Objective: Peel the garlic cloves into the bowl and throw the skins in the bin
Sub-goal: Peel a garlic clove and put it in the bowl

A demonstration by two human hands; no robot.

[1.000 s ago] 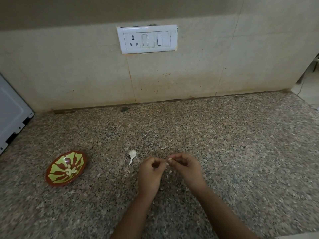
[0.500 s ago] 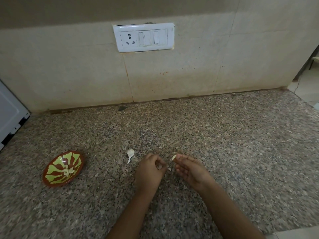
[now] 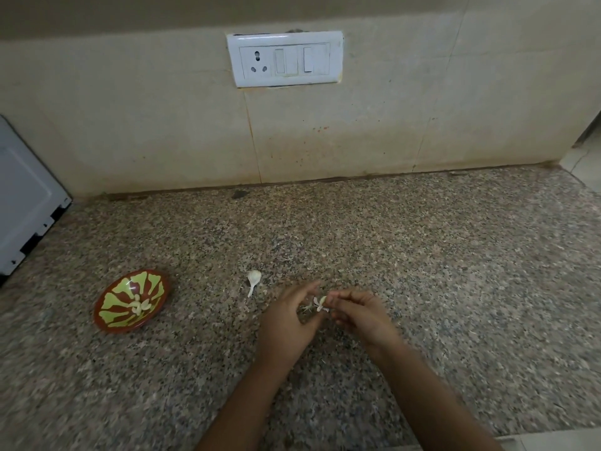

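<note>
Nearby, bowl (image 3: 112,304) leftward, loose clove (image 3: 253,277), seemingly unpeeled

You face beige tiled wall (image 3: 130,125), thin grout lines, faint brownish stains. White switch plate (image 3: 284,58) up centre: one socket, switches beside it. Darker plain band (image 3: 130,11) above tiles. Speckled granite counter (image 3: 422,255) runs below you, meets wall at dirty joint with dark spot (image 3: 239,194). White appliance panel (image 3: 26,196) at your far left. Pale floor tile (image 3: 585,157) past counter's right end. Light dim, even.
</note>
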